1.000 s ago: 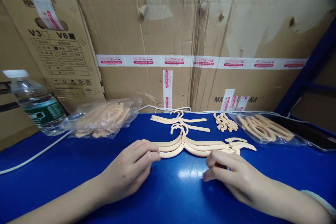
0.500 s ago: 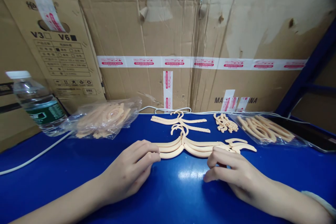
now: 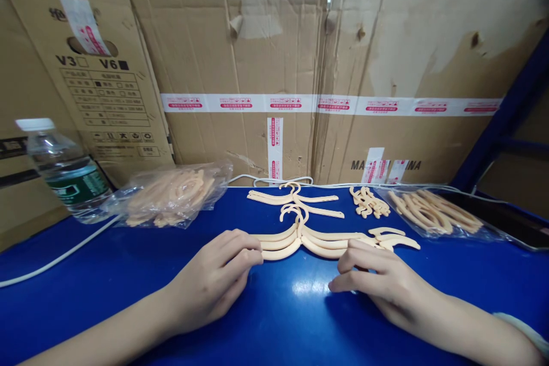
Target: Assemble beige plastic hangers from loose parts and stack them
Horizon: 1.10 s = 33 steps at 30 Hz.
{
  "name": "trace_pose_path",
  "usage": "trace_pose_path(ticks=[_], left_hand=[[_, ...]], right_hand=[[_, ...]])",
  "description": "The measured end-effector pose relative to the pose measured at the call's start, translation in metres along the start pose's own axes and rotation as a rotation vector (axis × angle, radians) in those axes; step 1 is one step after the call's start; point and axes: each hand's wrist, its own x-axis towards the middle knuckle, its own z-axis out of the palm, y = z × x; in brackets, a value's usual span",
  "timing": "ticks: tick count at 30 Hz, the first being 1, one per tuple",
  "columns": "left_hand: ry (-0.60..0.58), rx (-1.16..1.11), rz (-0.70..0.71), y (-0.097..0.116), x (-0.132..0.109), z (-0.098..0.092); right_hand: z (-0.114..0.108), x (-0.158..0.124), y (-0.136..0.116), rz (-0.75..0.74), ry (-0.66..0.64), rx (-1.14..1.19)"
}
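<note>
At the far left, between nine and ten o'clock from the front hangers (image 3: 294,249), a capped bottle (image 3: 75,183) stood on the blue surface (image 3: 295,331). Nearer, at ten o'clock, lay a clear bag (image 3: 171,200) of wooden parts. The left hand (image 3: 223,277) was at eight o'clock, its fingertips over the hangers' left end; whether its grip pinched them I cannot tell. The front hangers lay flat, stacked, mid-surface; the rear hangers (image 3: 272,200) lay at twelve o'clock. At two o'clock was a heap of hooks (image 3: 369,206). The right hand (image 3: 377,283) was at four o'clock, its grip slightly parted, nothing visible in it, just beside the hangers' right end. Loose arms (image 3: 401,240) lay at three o'clock; farther right, a second bag (image 3: 437,214) of arms.
</note>
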Motion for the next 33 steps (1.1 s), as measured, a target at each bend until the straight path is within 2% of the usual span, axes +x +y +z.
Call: trace_pose_path(ticks=[15, 22, 27, 33], left_hand=[[0.016, 0.005, -0.007, 0.001, -0.001, -0.001], [0.044, -0.006, -0.036, 0.001, 0.003, -0.003], [-0.033, -0.001, -0.108, -0.006, 0.009, -0.006], [-0.142, -0.069, -0.242, -0.019, 0.028, -0.006]], right_hand=[[-0.001, -0.001, -0.001, -0.025, 0.061, 0.013], [-0.004, 0.001, -0.001, -0.040, 0.141, -0.089], [-0.016, 0.002, 0.022, -0.021, 0.253, -0.180], [-0.048, -0.004, 0.074, 0.022, 0.403, -0.331]])
